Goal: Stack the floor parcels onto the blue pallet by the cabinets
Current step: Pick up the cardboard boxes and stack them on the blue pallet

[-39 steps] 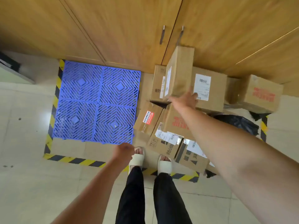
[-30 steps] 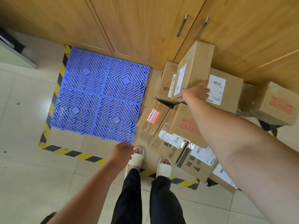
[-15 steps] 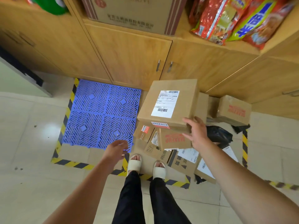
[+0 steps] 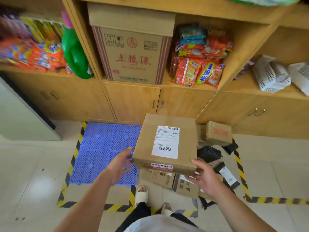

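Pale tiled floor [image 4: 33, 164], wooden cabinets [image 4: 133, 104], stocked shelves [image 4: 242, 86].

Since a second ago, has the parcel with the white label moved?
Yes. The labelled parcel has come up off the pile by the cabinet doors and now hangs label-up, nearer the blue pallet, gripped by the right hand.

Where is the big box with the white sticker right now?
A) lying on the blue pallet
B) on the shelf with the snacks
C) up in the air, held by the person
C: the box is off the floor, with the right hand gripping its near corner and the left hand at its side; it is not on the pallet.
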### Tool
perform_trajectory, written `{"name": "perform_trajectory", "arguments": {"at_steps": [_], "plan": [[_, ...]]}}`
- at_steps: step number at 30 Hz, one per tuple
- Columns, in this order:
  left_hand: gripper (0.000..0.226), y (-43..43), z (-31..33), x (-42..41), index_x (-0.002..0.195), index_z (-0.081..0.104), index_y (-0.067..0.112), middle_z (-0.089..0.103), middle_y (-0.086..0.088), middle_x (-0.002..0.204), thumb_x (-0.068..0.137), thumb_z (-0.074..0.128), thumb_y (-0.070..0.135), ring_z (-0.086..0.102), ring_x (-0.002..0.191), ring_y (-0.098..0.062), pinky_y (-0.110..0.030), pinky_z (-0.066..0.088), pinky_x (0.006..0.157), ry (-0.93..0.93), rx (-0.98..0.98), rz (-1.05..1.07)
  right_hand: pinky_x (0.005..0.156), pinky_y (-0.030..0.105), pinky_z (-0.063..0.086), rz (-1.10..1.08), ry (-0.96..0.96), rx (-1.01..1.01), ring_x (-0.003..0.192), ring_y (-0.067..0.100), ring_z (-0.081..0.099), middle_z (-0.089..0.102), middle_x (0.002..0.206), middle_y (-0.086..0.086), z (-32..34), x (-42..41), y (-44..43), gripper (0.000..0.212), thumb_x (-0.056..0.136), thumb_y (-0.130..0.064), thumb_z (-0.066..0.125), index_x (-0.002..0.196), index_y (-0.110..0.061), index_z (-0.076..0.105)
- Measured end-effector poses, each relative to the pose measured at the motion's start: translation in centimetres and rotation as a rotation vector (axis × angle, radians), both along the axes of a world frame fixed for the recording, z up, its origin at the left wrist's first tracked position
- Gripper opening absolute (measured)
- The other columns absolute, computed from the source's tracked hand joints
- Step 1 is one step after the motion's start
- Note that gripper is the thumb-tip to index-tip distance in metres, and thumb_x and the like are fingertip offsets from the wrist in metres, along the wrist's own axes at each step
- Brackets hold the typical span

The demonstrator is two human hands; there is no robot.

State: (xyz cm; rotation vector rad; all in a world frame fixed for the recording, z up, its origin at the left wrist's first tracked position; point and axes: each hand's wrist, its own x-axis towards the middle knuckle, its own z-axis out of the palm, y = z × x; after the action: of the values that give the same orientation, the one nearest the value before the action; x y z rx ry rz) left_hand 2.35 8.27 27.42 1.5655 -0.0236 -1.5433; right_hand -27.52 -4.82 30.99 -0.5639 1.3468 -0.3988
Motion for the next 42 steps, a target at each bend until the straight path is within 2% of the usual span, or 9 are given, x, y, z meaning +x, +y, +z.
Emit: {"name": "perform_trajectory", "arguments": {"at_steps": [5,8,15,19,24,27,32,36,42], "plan": [[0.038,4.7,1.0,-2.2,0.129,0.057,0.026,0.06,-0.007,0.128,0.095,0.059,0.04,0.062,0.114,-0.027,-0.042,0.05,0.099,-0.026,-0.044,0.085,0.092,0.053,0.054,0.066,-0.069,0.014,0.108,0.039,0.062,0.065,0.119,0.023,0.2,-0.5,2.7,0.05,0.074,-0.022,0.072,0.121,-0.009,0.062],[0.042,8.7,1.0,-4.1,0.129,0.058,0.024,0.061,-0.01,0.128,0.09,0.066,0.039,0.066,0.109,-0.028,-0.041,0.055,0.09,-0.032,-0.052,0.21,0.083,0.048,0.057,0.124,-0.109,0.04,0.112,0.04,0.061,0.064,0.122,0.021,-0.3,-1.0,4.1,0.045,0.078,-0.023,0.071,0.122,-0.015,0.061],[0.046,19.4,1.6,-9.8,0.12,0.065,0.03,0.064,-0.008,0.125,0.078,0.076,0.044,0.065,0.111,-0.032,-0.042,0.05,0.099,-0.146,0.064,0.371,0.107,0.054,0.044,0.292,-0.108,0.118,0.107,0.031,0.062,0.069,0.116,0.013,-2.7,-1.6,9.6,0.031,0.088,-0.023,0.067,0.119,-0.017,0.062],[0.046,25.2,2.8,-11.6,0.111,0.068,0.033,0.064,-0.011,0.125,0.067,0.073,0.047,0.067,0.1,-0.029,-0.034,0.054,0.083,-0.144,0.146,0.467,0.097,0.047,0.05,0.407,-0.065,0.164,0.103,0.032,0.06,0.066,0.114,0.015,-2.7,-0.8,14.2,0.031,0.092,-0.027,0.065,0.12,-0.016,0.062],[0.019,31.4,2.3,-11.0,0.107,0.068,0.028,0.063,-0.015,0.125,0.09,0.066,0.035,0.066,0.093,-0.03,-0.033,0.053,0.076,-0.098,0.184,0.552,0.094,0.047,0.051,0.597,-0.014,0.175,0.098,0.033,0.061,0.066,0.104,0.017,-1.9,2.2,18.1,0.02,0.093,-0.03,0.064,0.108,-0.017,0.064],[0.019,34.2,2.2,-9.8,0.107,0.067,0.028,0.063,-0.015,0.122,0.089,0.067,0.034,0.064,0.091,-0.032,-0.037,0.053,0.082,-0.085,0.165,0.595,0.087,0.045,0.054,0.626,-0.005,0.154,0.093,0.03,0.062,0.066,0.099,0.016,-1.9,4.6,20.3,0.02,0.093,-0.03,0.065,0.106,-0.015,0.065],[0.023,38.8,1.6,-4.8,0.111,0.067,0.027,0.062,-0.012,0.122,0.089,0.067,0.035,0.067,0.1,-0.033,-0.039,0.053,0.092,-0.102,0.154,0.6,0.102,0.051,0.049,0.665,0.04,0.134,0.091,0.03,0.06,0.064,0.096,0.014,-2.5,9.8,24.7,0.024,0.091,-0.032,0.068,0.102,-0.012,0.067],[0.021,41.7,1.2,0.5,0.109,0.068,0.025,0.061,-0.011,0.122,0.09,0.066,0.033,0.067,0.101,-0.034,-0.04,0.053,0.093,-0.111,0.117,0.586,0.099,0.049,0.052,0.646,0.039,0.085,0.091,0.029,0.061,0.064,0.098,0.013,-2.4,14.6,27.5,0.033,0.089,-0.034,0.068,0.113,-0.011,0.066],[0.024,43.1,1.6,8.3,0.111,0.066,0.024,0.061,-0.01,0.123,0.089,0.067,0.033,0.065,0.1,-0.031,-0.036,0.053,0.086,-0.094,0.048,0.589,0.106,0.052,0.047,0.578,-0.006,0.031,0.108,0.033,0.059,0.063,0.112,0.014,-1.2,20.6,29.9,0.025,0.091,-0.032,0.067,0.11,-0.016,0.066]]}}
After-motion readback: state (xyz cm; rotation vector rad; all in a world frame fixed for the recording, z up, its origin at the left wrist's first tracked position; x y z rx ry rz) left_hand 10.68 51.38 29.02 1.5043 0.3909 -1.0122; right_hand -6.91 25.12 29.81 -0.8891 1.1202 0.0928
